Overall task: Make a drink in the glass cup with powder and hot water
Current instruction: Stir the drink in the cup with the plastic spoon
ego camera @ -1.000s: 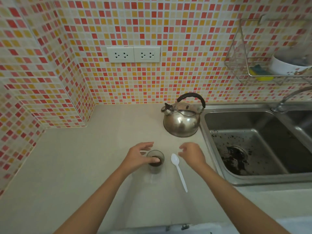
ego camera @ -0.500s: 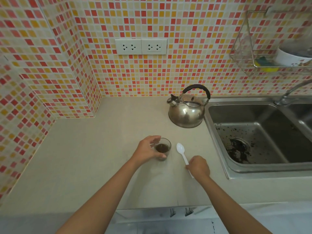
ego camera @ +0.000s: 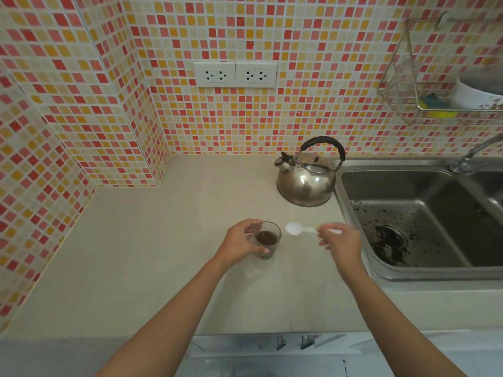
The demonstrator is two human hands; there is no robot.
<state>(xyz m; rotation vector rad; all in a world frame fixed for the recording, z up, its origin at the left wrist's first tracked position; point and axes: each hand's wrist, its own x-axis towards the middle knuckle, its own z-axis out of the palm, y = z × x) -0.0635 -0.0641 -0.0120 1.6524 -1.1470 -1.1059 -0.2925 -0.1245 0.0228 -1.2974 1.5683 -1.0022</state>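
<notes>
A small glass cup (ego camera: 269, 238) with dark brown liquid stands on the beige counter (ego camera: 152, 254). My left hand (ego camera: 242, 242) wraps around the cup's left side. My right hand (ego camera: 340, 244) holds a white plastic spoon (ego camera: 295, 229) by its handle, lifted off the counter, bowl pointing left, just right of the cup. A steel kettle (ego camera: 306, 180) with a black handle stands behind, beside the sink.
A steel sink (ego camera: 424, 221) with dark specks around its drain lies to the right, its tap (ego camera: 473, 156) behind it. A wire rack (ego camera: 424, 104) with a sponge and a white bowl hangs on the tiled wall. Two sockets (ego camera: 235, 74) are on the wall above the counter.
My right hand took the spoon by its handle and lifted it from the counter, turning its bowl toward the cup. My left hand stayed on the cup.
</notes>
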